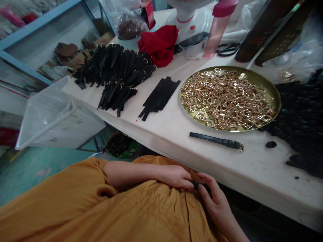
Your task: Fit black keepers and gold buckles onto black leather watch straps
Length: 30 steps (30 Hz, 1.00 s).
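Observation:
Both hands rest in my lap, below the front edge of the white table (pixel 176 134). My left hand (pixel 174 177) is closed, its fingertips pinching a small black piece (pixel 196 184). My right hand (pixel 214 196) curls around the same black piece from the right. On the table just above lies a finished black strap with a gold buckle (pixel 217 140). A round gold tray (pixel 274 90) behind it holds a heap of gold buckles (pixel 227 99).
Loose black strips (pixel 158 97) and piles of black straps (pixel 113 70) lie at the left. A clear plastic bin (pixel 47 112) stands off the table's left end. A red cloth (pixel 160 43), pink bottle (pixel 219 28), scissors (pixel 228 49) and black pieces (pixel 302 117) are around.

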Motion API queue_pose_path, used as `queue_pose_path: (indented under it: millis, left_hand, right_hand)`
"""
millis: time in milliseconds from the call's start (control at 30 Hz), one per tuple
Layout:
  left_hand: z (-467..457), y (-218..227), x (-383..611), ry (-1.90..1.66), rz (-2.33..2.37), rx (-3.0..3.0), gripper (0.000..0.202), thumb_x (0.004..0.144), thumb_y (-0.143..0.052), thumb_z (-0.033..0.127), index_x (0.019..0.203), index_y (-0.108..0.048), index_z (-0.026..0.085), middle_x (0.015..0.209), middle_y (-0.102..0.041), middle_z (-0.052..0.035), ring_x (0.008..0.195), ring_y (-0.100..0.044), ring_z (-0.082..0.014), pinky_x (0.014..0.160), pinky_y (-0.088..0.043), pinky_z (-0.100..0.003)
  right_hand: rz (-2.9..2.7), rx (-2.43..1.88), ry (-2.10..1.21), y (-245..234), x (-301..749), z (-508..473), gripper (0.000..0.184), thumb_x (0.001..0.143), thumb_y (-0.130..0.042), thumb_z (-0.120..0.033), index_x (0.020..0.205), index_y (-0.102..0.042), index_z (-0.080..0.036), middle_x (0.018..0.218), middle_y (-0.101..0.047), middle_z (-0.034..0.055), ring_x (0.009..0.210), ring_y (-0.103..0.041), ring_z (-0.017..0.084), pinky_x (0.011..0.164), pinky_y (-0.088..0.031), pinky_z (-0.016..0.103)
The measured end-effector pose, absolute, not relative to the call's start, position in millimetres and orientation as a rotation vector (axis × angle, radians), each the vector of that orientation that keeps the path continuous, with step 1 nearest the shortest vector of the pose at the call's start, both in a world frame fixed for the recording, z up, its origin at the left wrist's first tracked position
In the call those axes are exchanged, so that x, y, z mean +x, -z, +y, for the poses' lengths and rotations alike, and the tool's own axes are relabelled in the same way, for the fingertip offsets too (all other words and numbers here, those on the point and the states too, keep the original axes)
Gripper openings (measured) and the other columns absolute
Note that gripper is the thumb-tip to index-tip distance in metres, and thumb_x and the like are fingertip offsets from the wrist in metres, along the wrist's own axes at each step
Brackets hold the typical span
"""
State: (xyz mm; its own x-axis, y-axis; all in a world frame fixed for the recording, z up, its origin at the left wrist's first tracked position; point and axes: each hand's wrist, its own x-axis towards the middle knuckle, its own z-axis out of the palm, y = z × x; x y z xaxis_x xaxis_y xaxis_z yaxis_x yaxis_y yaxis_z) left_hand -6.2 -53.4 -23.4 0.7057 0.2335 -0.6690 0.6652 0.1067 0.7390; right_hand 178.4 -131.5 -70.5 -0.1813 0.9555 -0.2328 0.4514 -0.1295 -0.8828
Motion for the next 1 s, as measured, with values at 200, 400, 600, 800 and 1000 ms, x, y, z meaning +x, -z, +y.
queue_pose_path:
  millis: [200, 400, 600, 800, 1000]
  left_hand:
    - [-61.0, 23.7, -3.7, 0.398, 0.763, 1.543, 0.023, 0.084, -0.04, 0.029, 0.07, -0.054, 0.016, 0.063, -0.059, 0.0028, 0.056, -0.053, -0.0084, 0.057, -0.039, -0.019]
    - [-59.8, 20.3, -8.6, 0.347, 0.746, 1.606, 0.022, 0.084, -0.041, 0.028, 0.072, -0.056, 0.017, 0.061, -0.058, 0.0033, 0.057, -0.053, -0.0084, 0.056, -0.037, -0.018]
    - [-58.1, 17.5, -9.4, 0.391, 0.722, 1.63, 0.023, 0.084, -0.042, 0.027, 0.068, -0.055, 0.017, 0.061, -0.059, 0.0033, 0.054, -0.053, -0.0081, 0.052, -0.035, -0.018]
    - [-60.0, 19.1, -2.8, 0.468, 0.669, 1.738, 0.026, 0.084, -0.042, 0.031, 0.066, -0.055, 0.017, 0.061, -0.061, 0.0015, 0.054, -0.053, -0.0099, 0.052, -0.036, -0.02]
    - [-56.7, 15.2, -1.9, 0.455, 0.687, 1.715, 0.024, 0.084, -0.042, 0.028, 0.069, -0.056, 0.016, 0.061, -0.06, 0.0017, 0.057, -0.053, -0.0104, 0.053, -0.036, -0.019]
  right_hand:
    - [-1.741, -1.495, -1.311, 65.5, 172.4, -134.9, 0.026, 0.083, -0.043, -0.032, 0.105, -0.051, -0.021, 0.097, -0.064, 0.0079, 0.091, -0.06, 0.02, 0.079, -0.049, 0.033]
    - [-1.831, -1.511, -1.285, 64.6, 180.6, -133.8, 0.032, 0.085, -0.039, -0.031, 0.114, -0.047, -0.021, 0.104, -0.063, 0.008, 0.097, -0.06, 0.02, 0.082, -0.048, 0.034]
    - [-1.918, -1.486, -1.257, 67.5, 184.4, -139.7, 0.034, 0.085, -0.038, -0.026, 0.117, -0.046, -0.021, 0.109, -0.063, 0.0093, 0.1, -0.059, 0.022, 0.084, -0.048, 0.036]
    - [-1.955, -1.411, -1.313, 70.0, 177.9, -142.2, 0.03, 0.086, -0.035, -0.024, 0.114, -0.046, -0.021, 0.105, -0.065, 0.0088, 0.096, -0.061, 0.02, 0.08, -0.05, 0.033]
    - [-1.927, -1.415, -1.179, 65.3, 179.7, -144.3, 0.028, 0.083, -0.039, -0.026, 0.109, -0.049, -0.022, 0.099, -0.067, 0.008, 0.091, -0.063, 0.02, 0.075, -0.052, 0.032]
